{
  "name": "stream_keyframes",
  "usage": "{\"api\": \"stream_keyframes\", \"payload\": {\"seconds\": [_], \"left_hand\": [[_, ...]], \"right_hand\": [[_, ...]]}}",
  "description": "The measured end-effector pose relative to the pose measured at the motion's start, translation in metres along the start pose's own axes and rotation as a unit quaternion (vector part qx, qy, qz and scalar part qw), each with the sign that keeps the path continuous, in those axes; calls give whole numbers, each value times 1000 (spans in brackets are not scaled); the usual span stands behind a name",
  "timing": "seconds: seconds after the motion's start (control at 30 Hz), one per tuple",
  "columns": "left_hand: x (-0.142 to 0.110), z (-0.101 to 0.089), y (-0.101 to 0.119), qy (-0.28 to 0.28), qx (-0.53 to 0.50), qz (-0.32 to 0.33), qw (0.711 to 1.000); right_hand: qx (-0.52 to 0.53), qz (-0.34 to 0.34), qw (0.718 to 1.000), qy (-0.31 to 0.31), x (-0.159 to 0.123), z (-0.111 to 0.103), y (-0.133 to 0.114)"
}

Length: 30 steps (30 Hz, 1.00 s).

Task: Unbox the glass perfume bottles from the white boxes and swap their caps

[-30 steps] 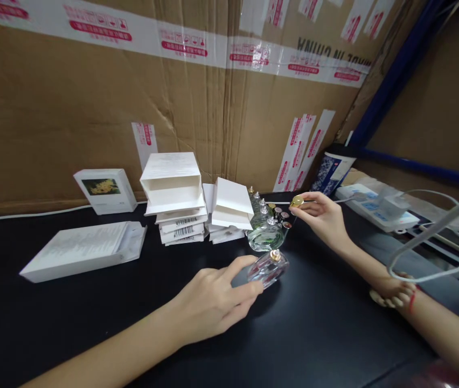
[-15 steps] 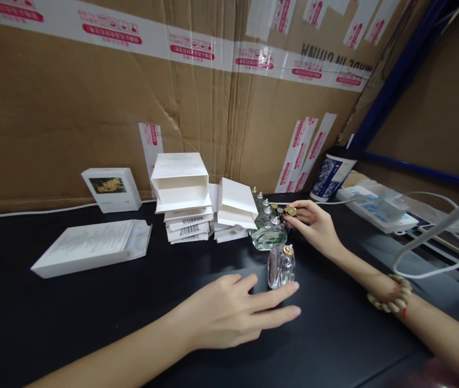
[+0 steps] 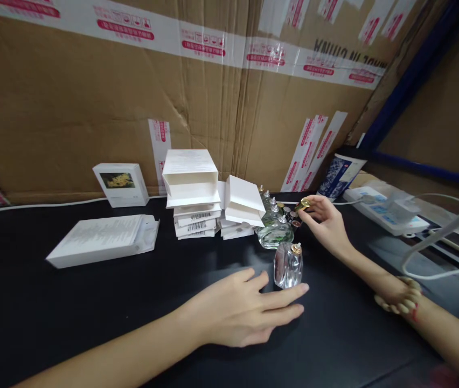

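Note:
My left hand (image 3: 249, 312) hovers low over the black table with its fingers spread. Just beyond its fingertips stands a clear glass perfume bottle (image 3: 288, 267) with a gold collar and a bare spray nozzle; whether a finger touches it I cannot tell. Farther back, my right hand (image 3: 324, 221) pinches a gold bottle cap (image 3: 303, 205) between thumb and fingers. Beside that hand, several small dark caps (image 3: 292, 215) are grouped. Left of them, greenish glass bottles (image 3: 276, 235) stand in a row, their nozzles uncovered.
A stack of white boxes (image 3: 191, 183) and a leaning open box (image 3: 244, 200) stand behind. An open white carton (image 3: 100, 240) lies at left, near an upright box with a flower picture (image 3: 121, 183). At right are a cup (image 3: 340, 172), a power strip (image 3: 387, 210) and cables.
My right hand has lifted the gold cap slightly away from the other caps and tilted it. The left hand stays by the clear bottle. The whole view has shifted a little.

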<state>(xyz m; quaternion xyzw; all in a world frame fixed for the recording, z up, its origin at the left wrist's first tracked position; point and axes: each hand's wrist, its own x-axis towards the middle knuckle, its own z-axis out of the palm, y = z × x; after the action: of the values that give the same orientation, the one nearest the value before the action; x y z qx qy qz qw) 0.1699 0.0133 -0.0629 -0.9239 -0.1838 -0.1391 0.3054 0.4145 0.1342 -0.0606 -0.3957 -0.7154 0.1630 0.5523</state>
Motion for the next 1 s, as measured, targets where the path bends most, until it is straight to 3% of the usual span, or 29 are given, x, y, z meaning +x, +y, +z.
{"api": "stream_keyframes", "payload": {"seconds": [0.1,0.27,0.7,0.8,1.0], "left_hand": [[-2,2,1,23,-3,-9,1000],[-3,7,2,54,-16,-66,996],[-2,13,3,105,-68,-204,971],[-3,14,2,77,-84,-235,965],[-3,13,1,1,-154,-233,960]], "right_hand": [[-74,-16,997,18,3,-7,-2],[-185,-33,982,-28,6,-16,-4],[-241,-27,966,-88,9,-22,1],[-250,-29,963,-97,8,-21,3],[-232,-69,965,-104,6,-18,8]]}}
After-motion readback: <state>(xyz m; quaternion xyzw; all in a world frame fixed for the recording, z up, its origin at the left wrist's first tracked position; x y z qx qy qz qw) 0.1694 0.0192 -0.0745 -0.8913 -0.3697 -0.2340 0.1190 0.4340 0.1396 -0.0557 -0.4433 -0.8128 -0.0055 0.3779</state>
